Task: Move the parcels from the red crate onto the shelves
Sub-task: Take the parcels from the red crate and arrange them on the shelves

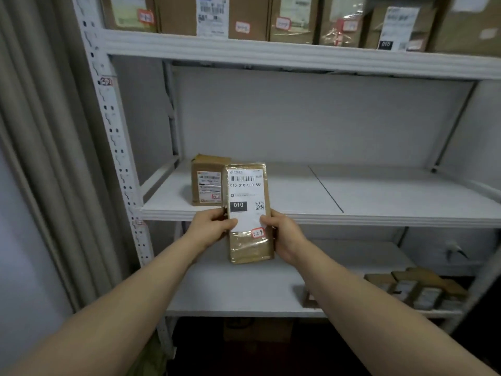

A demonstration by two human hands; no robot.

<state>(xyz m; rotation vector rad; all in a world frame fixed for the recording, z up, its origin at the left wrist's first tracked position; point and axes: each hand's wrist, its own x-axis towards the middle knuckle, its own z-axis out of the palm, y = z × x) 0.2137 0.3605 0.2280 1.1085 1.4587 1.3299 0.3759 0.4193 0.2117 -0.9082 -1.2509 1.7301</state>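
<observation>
The left hand [210, 226] and right hand [284, 232] grip the upright parcel [249, 213] by its side edges, at the middle shelf [352, 215] front, beside a standing box [207, 180].

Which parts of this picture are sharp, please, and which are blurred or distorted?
In the head view, the label on the held parcel is sharp and readable; the top-shelf boxes and the low parcels at right are soft; the wide lens bows the shelf edge and upright; the parcel's tape shows mild glare.
</observation>
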